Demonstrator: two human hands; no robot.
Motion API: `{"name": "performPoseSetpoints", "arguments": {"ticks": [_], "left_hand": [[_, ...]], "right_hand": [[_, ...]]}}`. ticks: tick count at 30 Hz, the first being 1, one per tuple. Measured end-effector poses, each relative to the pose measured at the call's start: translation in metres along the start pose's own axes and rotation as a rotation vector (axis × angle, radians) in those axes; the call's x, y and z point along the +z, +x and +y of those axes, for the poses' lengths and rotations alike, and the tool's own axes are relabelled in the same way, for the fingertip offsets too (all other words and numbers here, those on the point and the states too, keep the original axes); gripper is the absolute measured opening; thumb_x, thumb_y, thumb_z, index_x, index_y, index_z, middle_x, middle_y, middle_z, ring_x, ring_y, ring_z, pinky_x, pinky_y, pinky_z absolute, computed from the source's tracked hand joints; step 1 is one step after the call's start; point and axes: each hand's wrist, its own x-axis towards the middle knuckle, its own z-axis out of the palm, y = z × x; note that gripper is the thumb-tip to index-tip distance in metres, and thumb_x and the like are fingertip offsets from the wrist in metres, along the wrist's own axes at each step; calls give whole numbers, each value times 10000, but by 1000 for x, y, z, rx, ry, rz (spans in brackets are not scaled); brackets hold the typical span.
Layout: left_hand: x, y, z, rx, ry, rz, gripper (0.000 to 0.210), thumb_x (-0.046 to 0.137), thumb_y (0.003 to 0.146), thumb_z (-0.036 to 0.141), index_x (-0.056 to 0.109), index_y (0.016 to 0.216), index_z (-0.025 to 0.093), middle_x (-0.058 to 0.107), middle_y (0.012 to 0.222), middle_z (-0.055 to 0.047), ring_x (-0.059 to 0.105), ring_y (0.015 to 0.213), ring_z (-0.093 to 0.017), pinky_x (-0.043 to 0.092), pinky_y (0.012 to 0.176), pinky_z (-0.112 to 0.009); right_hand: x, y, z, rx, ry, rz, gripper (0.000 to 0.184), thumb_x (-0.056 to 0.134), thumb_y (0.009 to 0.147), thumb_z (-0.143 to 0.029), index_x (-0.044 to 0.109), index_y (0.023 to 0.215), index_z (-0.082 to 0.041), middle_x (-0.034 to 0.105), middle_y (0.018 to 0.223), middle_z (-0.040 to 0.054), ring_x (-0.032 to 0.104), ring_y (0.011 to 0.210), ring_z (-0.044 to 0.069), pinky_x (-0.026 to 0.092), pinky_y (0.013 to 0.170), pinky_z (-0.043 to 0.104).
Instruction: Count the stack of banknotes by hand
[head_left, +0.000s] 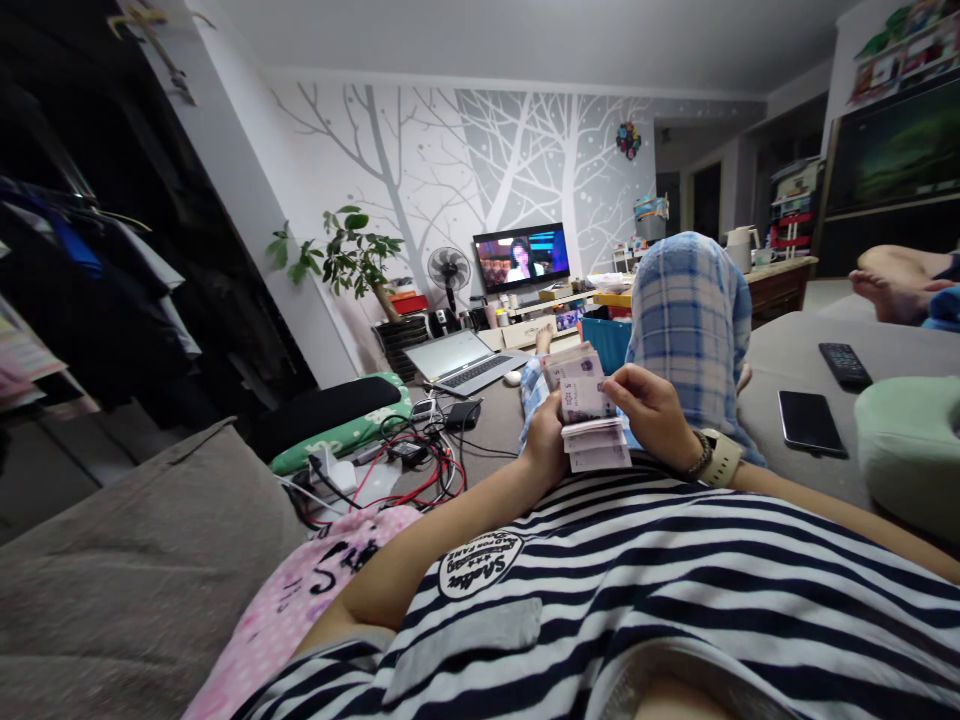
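Observation:
A stack of banknotes [587, 398] is spread between my hands, just above my striped shirt [645, 560]. My left hand [546, 440] wraps round the stack's left side. From the right, my right hand [651, 405] pinches the edge of a note near the top; a pale watch [721, 460] and a dark bracelet are on that wrist. Several notes fan downward at the stack's lower end. Their print is too small to read fully. Behind the notes rises my bent knee in plaid trousers [686, 300].
An open laptop [469, 365], a white mouse [512, 378] and tangled cables [427, 460] lie to the left. A phone [811, 422], a remote [844, 365] and a green cushion [909, 440] are at right. Another person's bare foot [874, 290] shows far right.

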Motion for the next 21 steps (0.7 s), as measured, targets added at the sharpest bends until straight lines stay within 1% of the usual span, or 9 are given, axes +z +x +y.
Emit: {"name": "performPoseSetpoints", "arguments": {"ticks": [4,12,17,21], "left_hand": [[-2,-4,2,52,70,4,153,718,768,303,709,857,179,769,792,-41,723,926,-263,552,802,-322],[-14,4,-5,118,173,1,149,714,724,214,717,869,182,760,789,-29,712,918,-250,535,814,-311],[-15,5,-7,117,178,-2,165,726,701,197,715,864,176,758,781,-28,711,898,-241,536,796,-301],[-8,3,-5,45,86,2,226,702,746,283,723,943,175,750,749,-26,720,884,-256,550,798,-331]], "right_hand": [[0,0,-1,-5,-36,24,317,623,922,-479,581,744,-220,532,639,-10,447,623,155,368,594,301],[1,-1,0,-10,-30,27,309,612,926,-477,581,754,-222,542,646,-6,458,624,158,376,592,303],[2,-1,1,-3,-14,15,292,612,929,-464,592,769,-220,551,659,-5,467,631,159,379,599,304],[2,-1,5,1,28,4,236,611,936,-450,632,873,-223,578,710,-4,483,651,160,391,616,303]]}}
